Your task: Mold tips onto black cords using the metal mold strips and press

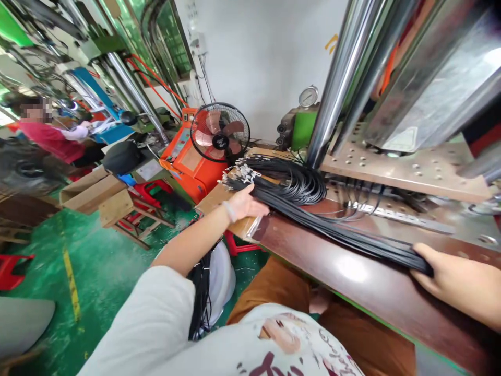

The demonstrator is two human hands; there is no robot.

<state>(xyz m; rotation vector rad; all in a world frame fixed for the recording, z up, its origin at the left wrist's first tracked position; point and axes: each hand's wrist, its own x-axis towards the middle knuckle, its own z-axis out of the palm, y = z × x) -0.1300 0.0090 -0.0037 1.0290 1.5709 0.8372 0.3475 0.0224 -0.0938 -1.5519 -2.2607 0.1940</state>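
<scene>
black, thin and glossy in the head view: bundle of cables stretched flat along the brown bench, metal-tipped ends fanned at the far left beside a looped coil under the steel column. left hand pressed palm-down over the strands near those tips, grip half-curled around them; right hand clamped on the opposite end, fingers wrapped under. best kept taut and level between both hands, strands parallel, tips even, probably without dragging against the coil.
</scene>
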